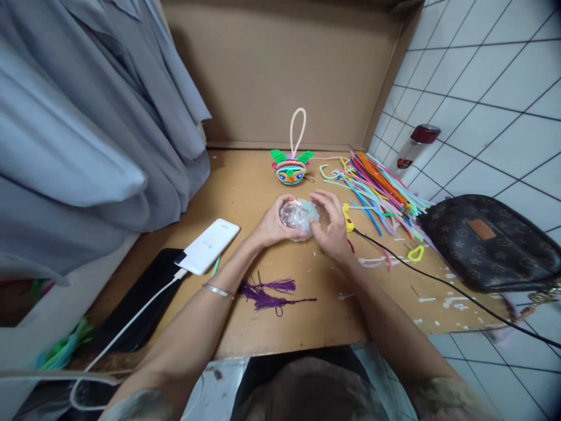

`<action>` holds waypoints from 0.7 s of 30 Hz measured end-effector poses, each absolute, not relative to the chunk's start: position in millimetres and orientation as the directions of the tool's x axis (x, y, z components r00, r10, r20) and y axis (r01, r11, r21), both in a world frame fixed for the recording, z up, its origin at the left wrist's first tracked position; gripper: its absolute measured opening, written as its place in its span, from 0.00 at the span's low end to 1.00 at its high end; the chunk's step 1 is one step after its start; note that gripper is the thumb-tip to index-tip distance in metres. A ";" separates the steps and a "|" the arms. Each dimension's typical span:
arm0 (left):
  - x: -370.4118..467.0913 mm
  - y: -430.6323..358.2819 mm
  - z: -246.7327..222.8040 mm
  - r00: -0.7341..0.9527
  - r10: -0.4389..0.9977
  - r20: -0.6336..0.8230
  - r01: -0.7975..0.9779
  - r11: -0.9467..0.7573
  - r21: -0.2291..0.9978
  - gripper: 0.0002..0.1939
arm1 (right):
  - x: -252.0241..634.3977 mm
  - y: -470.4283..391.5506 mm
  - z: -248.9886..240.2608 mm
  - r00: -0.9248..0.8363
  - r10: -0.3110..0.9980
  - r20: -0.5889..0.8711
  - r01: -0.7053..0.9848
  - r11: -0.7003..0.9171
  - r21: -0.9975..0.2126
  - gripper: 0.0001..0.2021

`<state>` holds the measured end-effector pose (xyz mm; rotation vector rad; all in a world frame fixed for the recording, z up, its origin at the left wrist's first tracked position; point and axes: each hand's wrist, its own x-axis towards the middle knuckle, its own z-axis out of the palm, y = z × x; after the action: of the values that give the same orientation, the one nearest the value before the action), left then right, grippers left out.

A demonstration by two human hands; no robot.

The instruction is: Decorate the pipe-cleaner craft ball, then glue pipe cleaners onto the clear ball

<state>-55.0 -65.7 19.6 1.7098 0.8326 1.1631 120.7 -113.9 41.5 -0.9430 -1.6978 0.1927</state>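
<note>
A clear, shiny plastic ball sits between my hands over the middle of the table; light glints hide whatever is inside. My left hand wraps around its left side, thumb at the near edge. On the other side, my right hand curves about the ball with its thumb against it and its fingertips at the far right edge. Just beyond is a colourful animal-head ornament with green ears and a white loop. Purple tassels lie nearer to me, beside my left forearm.
Coloured fuzzy stems are heaped at the right, near a yellow tool with a black cord. A brown patterned bag and red-capped bottle stand by the tiled wall. A white power bank and grey curtain are left.
</note>
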 end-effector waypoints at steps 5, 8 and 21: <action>-59.1 -58.4 21.2 0.273 0.897 0.346 -0.050 -0.346 0.937 0.48 | 125.4 -108.1 38.3 -0.072 0.728 0.681 0.416 0.643 -0.643 0.22; -62.0 -54.4 19.4 0.272 0.904 0.329 -0.070 -0.323 0.944 0.49 | 126.7 -106.2 37.5 -0.142 0.776 0.615 0.371 0.618 -0.693 0.25; -63.9 -49.0 12.0 0.317 0.908 0.274 -0.090 -0.259 0.962 0.54 | 131.1 -101.8 34.2 -0.216 0.887 0.408 0.306 0.458 -0.835 0.38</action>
<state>-63.9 -49.0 12.0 1.5086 0.7833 1.1664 131.1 -101.8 34.2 -1.0239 -1.7544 0.7637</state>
